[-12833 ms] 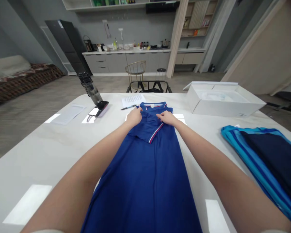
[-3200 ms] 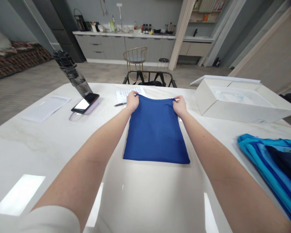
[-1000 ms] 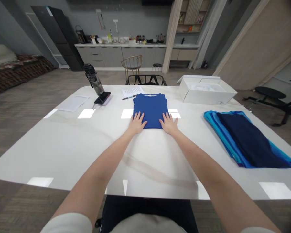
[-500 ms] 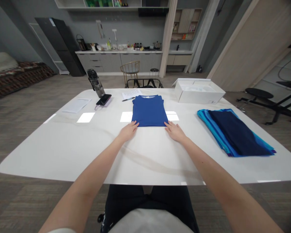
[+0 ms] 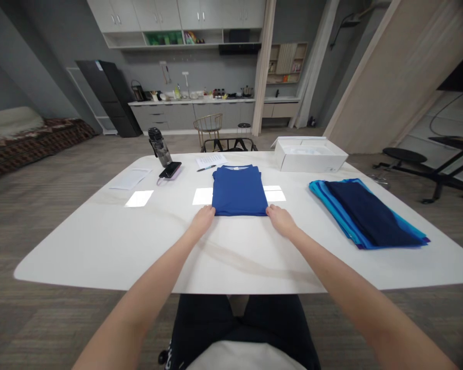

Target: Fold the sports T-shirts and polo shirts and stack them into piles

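Note:
A blue polo shirt [image 5: 239,191], folded into a neat rectangle, lies flat on the white table [image 5: 111,246] in front of me, its collar end pointing away. My left hand [image 5: 203,218] pinches the near left corner of the shirt, fingers closed. At the near right corner my right hand [image 5: 280,218] grips the fabric in the same way. The underside of the shirt and the fingertips beneath it are hidden. To the right lies a pile of folded clothes [image 5: 370,213] in turquoise, blue and navy.
An open white box [image 5: 308,159] stands at the back right. Near the far edge are a printed sheet [image 5: 212,159] and a pen [image 5: 206,168]. On the left are a phone [image 5: 170,170], a dark bottle [image 5: 160,148] and another paper [image 5: 130,179]. A chair [image 5: 229,145] stands behind the table.
The shirt, spread long at first, has been folded into a small rectangle. My hands have gone from lying flat on it to gripping its near corners. The view has tilted up.

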Demonstrator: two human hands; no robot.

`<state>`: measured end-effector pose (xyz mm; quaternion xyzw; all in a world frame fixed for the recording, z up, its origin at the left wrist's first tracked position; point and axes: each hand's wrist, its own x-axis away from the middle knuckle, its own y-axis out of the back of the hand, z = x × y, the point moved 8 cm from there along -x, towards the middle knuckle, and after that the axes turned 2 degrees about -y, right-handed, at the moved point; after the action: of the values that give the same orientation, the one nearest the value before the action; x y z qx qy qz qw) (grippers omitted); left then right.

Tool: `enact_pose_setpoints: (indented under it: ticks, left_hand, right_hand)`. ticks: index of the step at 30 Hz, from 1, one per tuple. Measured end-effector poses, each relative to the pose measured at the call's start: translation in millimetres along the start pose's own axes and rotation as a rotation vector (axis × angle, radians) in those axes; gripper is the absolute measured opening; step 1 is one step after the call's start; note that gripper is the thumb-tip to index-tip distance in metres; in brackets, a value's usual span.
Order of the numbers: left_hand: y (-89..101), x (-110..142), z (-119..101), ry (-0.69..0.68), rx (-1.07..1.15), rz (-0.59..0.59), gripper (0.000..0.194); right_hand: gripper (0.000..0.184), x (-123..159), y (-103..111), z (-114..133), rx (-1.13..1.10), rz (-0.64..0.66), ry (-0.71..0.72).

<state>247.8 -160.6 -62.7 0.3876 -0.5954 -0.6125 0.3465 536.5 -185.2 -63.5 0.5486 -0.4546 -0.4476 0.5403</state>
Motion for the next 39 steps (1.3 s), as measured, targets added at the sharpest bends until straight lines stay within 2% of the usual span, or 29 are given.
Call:
enact_pose_setpoints:
  ticks: [4,6,12,16,20,23,25,28,31,33,35,37,39]
  left_hand:
    - [-1.8,50,-12,-0.169,0.130,0.070,0.035]
    - [-1.6,80,-20,-0.209,0.205,0.077,0.032]
    - [-1.1,158,-41,-0.130,0.427,0.048,0.027]
    - [3.8,185,-50,-0.032,0.544,0.020,0.027]
    - [9.7,190,-52,0.017,0.575,0.025,0.020]
    - [16.1,175,-42,0.038,0.566,-0.022,0.020]
    - [22.6,151,-30,0.056,0.521,-0.084,0.022]
    - [30.4,95,-9,0.069,0.433,-0.140,0.023]
    - [31.0,27,12,0.098,0.327,-0.144,0.032]
    - [24.6,-17,28,0.153,0.267,-0.115,0.046]
    - [11.1,-55,45,0.235,0.242,-0.034,0.059]
    - [-7.0,-86,60,0.306,0.276,0.089,0.062]
    - [-21.1,-106,72,0.358,0.328,0.177,0.061]
  right_hand:
    - [0.029,56,-2,4,-0.160,0.054,0.129]
    - [0.028,87,-2,6,-0.278,0.078,0.153]
    - [0.025,167,-6,13,-0.504,0.097,0.110]
    - [0.024,192,-10,14,-0.583,0.061,0.064]
    - [0.020,191,-10,14,-0.694,0.116,0.019]
    - [0.024,169,-6,4,-0.769,0.120,-0.056]
    - [0.028,140,2,-8,-0.736,0.030,-0.101]
    - [0.028,78,14,-23,-0.603,-0.109,-0.116]
    - [0.030,3,12,-28,-0.458,-0.103,-0.076]
    - [0.053,-45,4,-34,-0.393,-0.050,-0.118]
    - [0.071,-84,-5,-44,-0.384,0.015,-0.214]
    - [0.074,-112,-14,-53,-0.429,0.086,-0.290]
    - [0.067,-129,-20,-58,-0.493,0.153,-0.327]
